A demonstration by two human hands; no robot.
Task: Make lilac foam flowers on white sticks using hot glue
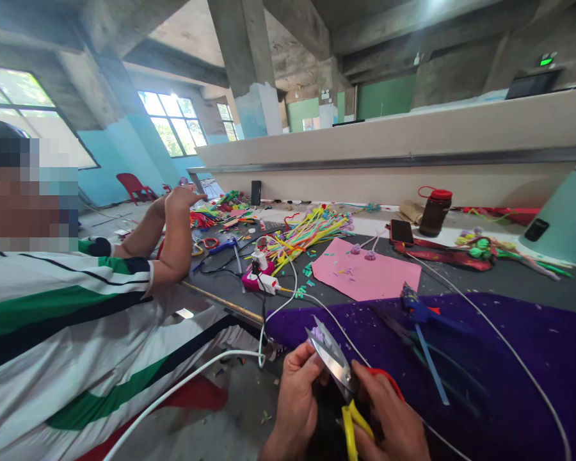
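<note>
Low in front of me, my right hand (388, 410) grips a pair of scissors (336, 362) with yellow and red handles, the blades apart and pointing up and left. My left hand (300, 390) pinches a small purple pipe-cleaner piece (318, 333) that shows between and behind the blades. Its lower part is hidden by fingers and metal. Beyond my hands, a pink sheet (369, 285) carries purple pipe-cleaner pieces (370, 255) and small clippings. A blue glue gun (415, 304) with a glue stick lies on the purple cloth (523, 333) at right.
A bundle of colourful pipe cleaners (312, 234) lies behind a power strip (260, 278) with plugs. White cables (499, 333) cross the table. A phone (401, 232), a bottle (436, 212) and a teal container (566, 214) stand or lie farther back. A co-worker (67, 307) sits at left.
</note>
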